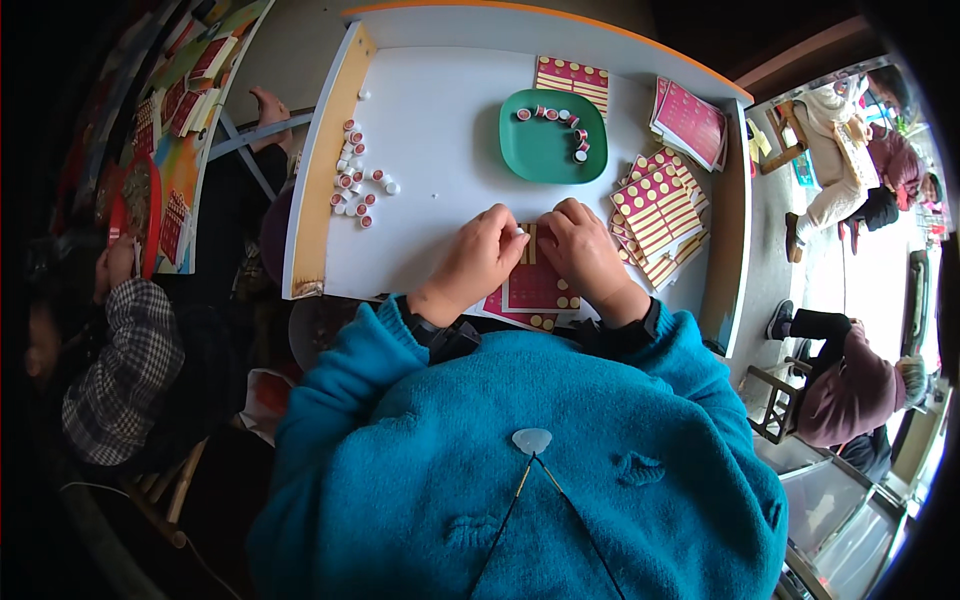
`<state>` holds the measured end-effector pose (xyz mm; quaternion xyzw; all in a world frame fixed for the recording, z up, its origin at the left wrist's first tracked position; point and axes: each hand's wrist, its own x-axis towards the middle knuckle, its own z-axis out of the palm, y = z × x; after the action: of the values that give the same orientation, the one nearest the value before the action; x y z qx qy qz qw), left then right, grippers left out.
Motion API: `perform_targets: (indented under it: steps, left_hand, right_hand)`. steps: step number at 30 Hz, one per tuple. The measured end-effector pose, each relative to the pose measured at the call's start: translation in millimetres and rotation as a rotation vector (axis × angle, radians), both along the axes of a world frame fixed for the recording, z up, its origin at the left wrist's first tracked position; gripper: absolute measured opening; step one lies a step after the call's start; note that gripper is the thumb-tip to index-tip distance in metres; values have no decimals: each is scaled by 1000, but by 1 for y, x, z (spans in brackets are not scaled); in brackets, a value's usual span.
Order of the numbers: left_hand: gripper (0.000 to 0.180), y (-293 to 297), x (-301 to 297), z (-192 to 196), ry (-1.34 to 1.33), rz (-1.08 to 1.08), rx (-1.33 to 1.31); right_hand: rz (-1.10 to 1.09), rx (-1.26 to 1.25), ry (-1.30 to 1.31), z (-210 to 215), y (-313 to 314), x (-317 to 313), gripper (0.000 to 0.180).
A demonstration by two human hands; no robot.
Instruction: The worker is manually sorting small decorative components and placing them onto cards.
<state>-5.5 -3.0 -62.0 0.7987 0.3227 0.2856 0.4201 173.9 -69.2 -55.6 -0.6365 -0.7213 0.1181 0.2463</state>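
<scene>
Left hand [470,262] fingers look pinched on a tiny white piece [520,231]; can't tell if the right hand [587,252] grips anything. Red card [540,290] sits between them, near edge of bench [430,130]. I'd hold it flat, thumbs steady.

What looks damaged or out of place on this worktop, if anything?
The left side wall looks stained dark brown at its near end, unlike the paler wood beyond. The cards at right lie fanned unevenly. A white speck sits alone.

Fingers [506,246] curl over red sheets [530,288] near a tray [535,150].
</scene>
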Motion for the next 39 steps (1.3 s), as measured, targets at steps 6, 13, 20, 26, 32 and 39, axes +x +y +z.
perform_targets:
  steps: [6,13,20,26,32,39]
  left_hand:
    - [12,-4,13,-5,-59,22,-159]
    - [16,-2,11,-13,-37,-44,-39]
    - [19,-3,9,4,-50,-4,-158]
    - [21,-5,6,32,-12,22,158]
    - [22,-7,4,35,-25,18,258]
    - [20,-4,0,37,-72,-14,192]
  right_hand:
    - [-19,10,10,-7,-1,2,10]
    - [98,101,169,0,-24,6,17]
    - [-243,-194,1250,9,-28,4,29]
    - [-248,-238,1355,22,-11,-6,34]
    - [-180,-267,1318,21,-5,-12,37]
    - [-154,-225,1404,28,-9,-11,28]
